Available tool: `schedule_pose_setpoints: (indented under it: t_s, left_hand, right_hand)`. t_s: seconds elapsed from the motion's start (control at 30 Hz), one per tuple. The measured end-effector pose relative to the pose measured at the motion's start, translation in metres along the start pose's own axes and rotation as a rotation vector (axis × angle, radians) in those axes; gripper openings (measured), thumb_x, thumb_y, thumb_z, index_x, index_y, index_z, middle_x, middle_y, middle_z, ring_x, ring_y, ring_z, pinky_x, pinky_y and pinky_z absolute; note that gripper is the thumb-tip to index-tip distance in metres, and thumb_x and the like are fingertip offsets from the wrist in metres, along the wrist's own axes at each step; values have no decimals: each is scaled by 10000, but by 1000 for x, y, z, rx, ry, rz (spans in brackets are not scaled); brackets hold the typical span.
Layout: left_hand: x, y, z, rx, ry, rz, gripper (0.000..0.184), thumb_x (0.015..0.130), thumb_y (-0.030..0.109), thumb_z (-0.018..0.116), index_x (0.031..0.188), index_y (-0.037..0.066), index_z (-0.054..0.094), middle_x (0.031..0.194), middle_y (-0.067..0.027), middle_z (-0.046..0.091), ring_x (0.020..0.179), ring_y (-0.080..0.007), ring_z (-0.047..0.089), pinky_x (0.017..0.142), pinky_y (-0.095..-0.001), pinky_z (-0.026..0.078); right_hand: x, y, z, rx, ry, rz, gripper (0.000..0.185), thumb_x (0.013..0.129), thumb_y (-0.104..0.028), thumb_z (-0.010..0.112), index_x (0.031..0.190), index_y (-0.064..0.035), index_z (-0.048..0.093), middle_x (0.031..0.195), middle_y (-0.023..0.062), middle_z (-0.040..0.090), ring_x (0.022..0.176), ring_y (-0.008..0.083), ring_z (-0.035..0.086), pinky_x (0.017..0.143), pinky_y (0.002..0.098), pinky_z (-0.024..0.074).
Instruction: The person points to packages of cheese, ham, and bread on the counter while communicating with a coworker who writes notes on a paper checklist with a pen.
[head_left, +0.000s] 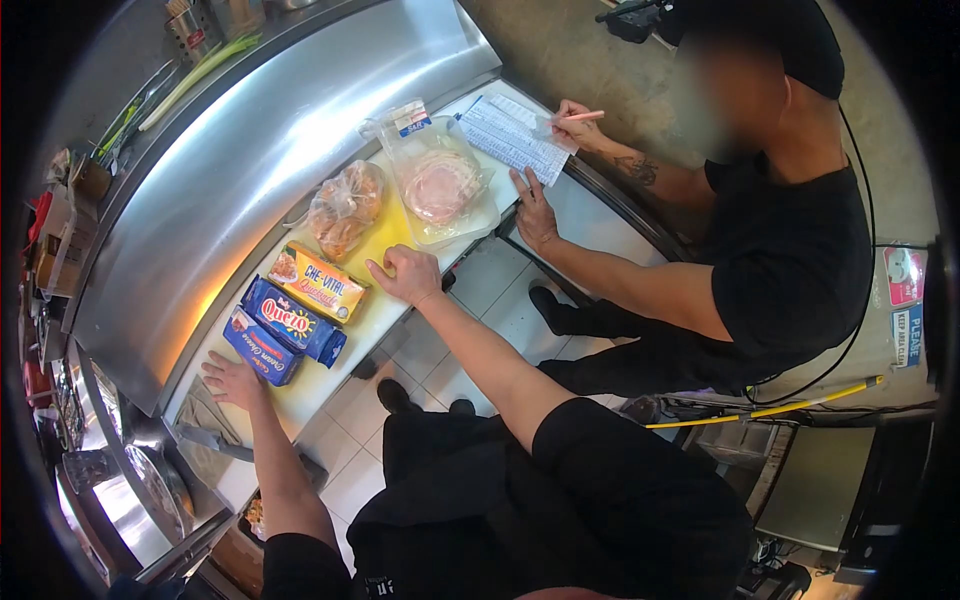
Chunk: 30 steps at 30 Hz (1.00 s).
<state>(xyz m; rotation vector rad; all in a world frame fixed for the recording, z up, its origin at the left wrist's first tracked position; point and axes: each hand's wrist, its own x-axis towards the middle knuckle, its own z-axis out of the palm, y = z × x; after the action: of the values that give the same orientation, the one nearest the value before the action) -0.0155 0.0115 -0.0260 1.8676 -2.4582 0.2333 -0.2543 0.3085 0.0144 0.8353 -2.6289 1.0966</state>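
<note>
My left hand (pixel 233 381) lies palm down with spread fingers on the white counter, beside a blue cream cheese box (pixel 262 346). My right hand (pixel 408 274) rests at the edge of a yellow board (pixel 388 230), fingers loosely bent, thumb apart, holding nothing. Between my hands sit a blue Quezo cheese pack (pixel 291 318) and a yellow Che-Vital box (pixel 318 281). Farther along are a clear plastic bag (pixel 346 208) of orange-brown food, its exact kind unclear, and a clear pack of sliced ham (pixel 440 186) on a white tray.
Across the counter corner, a co-worker's hand (pixel 576 124) holds a pen over a written sheet (pixel 515 138); their other hand (pixel 536 212) rests at its edge. Near my left hand lie a knife (pixel 215 441) and a cloth (pixel 207 412). A steel panel (pixel 290 120) rises behind.
</note>
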Motion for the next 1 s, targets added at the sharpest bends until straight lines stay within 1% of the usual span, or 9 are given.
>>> schedule_pose_setpoints:
  t_s: [0.73, 1.0]
  left_hand:
    - [0, 0, 0, -5, -3, 1, 751, 930, 607, 372, 1518, 165, 214, 1571, -155, 189, 1435, -379, 194, 1094, -644, 178]
    - [1, -1, 2, -19, 12, 6, 741, 935, 595, 376, 1515, 162, 218, 1568, -166, 191, 1425, -404, 203, 1077, -669, 185]
  right_hand:
    - [0, 0, -1, -14, -11, 4, 414, 813, -492, 645, 660, -112, 588, 696, 75, 628, 641, 313, 630, 605, 435, 503]
    - [0, -1, -1, -9, 5, 0, 408, 804, -486, 651, 655, -111, 594, 692, 72, 627, 634, 311, 628, 599, 431, 503]
